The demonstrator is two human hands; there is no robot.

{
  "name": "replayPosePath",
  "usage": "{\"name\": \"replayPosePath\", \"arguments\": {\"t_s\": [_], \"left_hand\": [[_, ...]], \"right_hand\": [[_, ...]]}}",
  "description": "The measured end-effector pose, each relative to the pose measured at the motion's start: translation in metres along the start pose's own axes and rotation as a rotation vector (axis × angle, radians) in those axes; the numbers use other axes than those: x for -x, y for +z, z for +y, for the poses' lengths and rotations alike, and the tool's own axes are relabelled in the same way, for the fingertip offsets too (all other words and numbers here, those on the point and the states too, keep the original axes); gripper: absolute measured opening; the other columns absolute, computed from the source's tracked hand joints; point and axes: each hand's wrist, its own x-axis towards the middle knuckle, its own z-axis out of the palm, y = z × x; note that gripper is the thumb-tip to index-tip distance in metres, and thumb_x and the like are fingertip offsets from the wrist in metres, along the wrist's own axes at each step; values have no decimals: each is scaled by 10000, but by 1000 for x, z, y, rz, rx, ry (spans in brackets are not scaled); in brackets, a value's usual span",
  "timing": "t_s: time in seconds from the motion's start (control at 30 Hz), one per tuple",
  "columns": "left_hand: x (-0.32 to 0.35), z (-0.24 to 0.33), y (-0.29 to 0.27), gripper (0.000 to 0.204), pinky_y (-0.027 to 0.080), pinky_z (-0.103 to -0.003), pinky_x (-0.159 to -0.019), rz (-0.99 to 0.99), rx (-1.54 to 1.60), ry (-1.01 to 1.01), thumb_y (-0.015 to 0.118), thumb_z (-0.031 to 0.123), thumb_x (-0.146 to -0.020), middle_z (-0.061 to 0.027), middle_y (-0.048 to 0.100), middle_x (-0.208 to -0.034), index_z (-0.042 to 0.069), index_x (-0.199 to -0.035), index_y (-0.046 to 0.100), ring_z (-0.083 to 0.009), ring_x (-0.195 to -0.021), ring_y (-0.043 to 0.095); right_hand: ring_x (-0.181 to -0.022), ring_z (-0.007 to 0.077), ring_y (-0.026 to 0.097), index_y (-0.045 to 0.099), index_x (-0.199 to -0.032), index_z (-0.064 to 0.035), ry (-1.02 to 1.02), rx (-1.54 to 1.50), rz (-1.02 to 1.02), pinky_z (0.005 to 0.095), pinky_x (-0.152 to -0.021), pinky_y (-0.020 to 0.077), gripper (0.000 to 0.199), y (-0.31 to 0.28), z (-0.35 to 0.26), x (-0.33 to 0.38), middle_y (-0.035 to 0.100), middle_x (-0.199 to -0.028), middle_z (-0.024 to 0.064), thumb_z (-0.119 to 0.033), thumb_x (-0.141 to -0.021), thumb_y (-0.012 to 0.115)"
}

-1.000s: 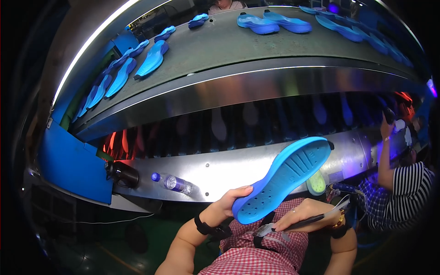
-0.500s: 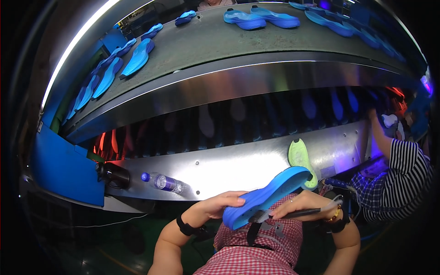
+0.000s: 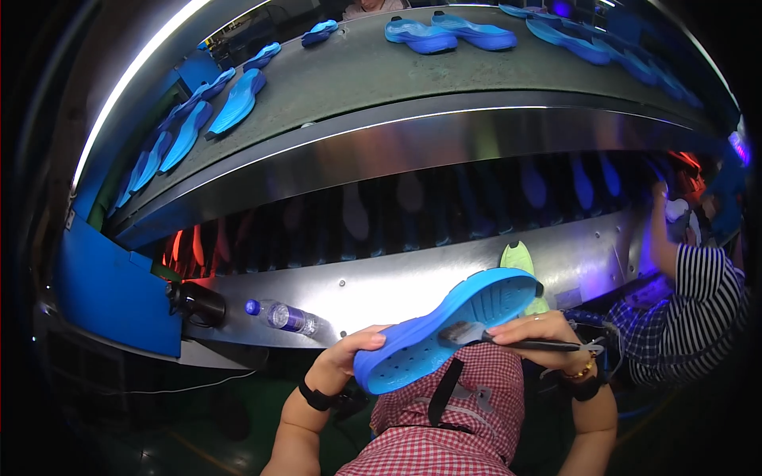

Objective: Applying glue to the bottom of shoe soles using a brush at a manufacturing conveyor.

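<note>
My left hand (image 3: pixel 355 349) grips the rim of a blue shoe sole (image 3: pixel 413 333) near its lower-left end, thumb on top. The sole is tilted, so its hollow inner side with small holes and ribs shows. In my right hand (image 3: pixel 540 337) is a brush (image 3: pixel 464 333) with a black handle, closed between the fingers. Its bristles touch the inside of the sole around the middle, where the surface looks wet. Behind the sole, a light green shoe sole (image 3: pixel 517 260) lies on the metal ledge, partly hidden.
A clear water bottle (image 3: pixel 286 317) and a dark flask (image 3: pixel 196 304) lie on the metal ledge (image 3: pixel 397 289). Beyond it, a conveyor belt (image 3: pixel 341 75) carries several blue soles (image 3: pixel 236 103). At the right, a co-worker in a striped sleeve (image 3: pixel 702 285) reaches toward the slot.
The sole has shifted left and turned its hollow side more into view. The brush has moved up and right along the sole's inside. The co-worker's arm has shifted.
</note>
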Motion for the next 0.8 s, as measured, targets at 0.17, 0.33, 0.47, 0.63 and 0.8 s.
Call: {"name": "replayPosePath", "arguments": {"t_s": [0.17,0.33,0.47,0.63,0.8], "left_hand": [[4,6,-3,665,355,-308,-963,-37,24,138,500,378,-784,-199,482,-1233,-77,-1259,404,-249,-1119,483],[-46,-71,-81,678,293,-430,-1031,52,51,466,328,534,-891,-162,399,-1320,22,-1335,311,-296,-1198,410],[-92,-66,-21,927,250,-571,-1004,-164,676,299,159,759,-767,-219,372,-1319,47,-1346,290,-438,-1199,353],[-97,-90,-12,966,362,-468,-962,41,643,227,119,794,-728,-187,494,-1183,39,-1274,375,-316,-1102,475],[-99,-84,-14,925,390,-448,-941,243,583,362,183,782,-741,-161,516,-1149,32,-1230,415,-306,-1071,496]], "right_hand": [[-898,228,630,655,-953,-39,-22,41,-181,295,-759,500,237,6,-6,9,653,-982,101,-25,-717,679],[-780,190,618,671,-916,-42,-162,19,-10,258,-658,482,238,22,-38,-6,666,-918,99,-25,-681,708],[-726,113,574,684,-909,-43,298,-94,252,210,-634,451,215,45,26,-3,624,-776,66,-60,-696,707],[-677,117,567,684,-890,-52,374,-166,323,236,-608,453,183,56,43,-14,624,-776,72,-67,-708,693],[-632,214,580,665,-872,-85,-155,405,183,296,-568,447,234,76,31,-13,624,-722,61,-54,-646,714]]}}
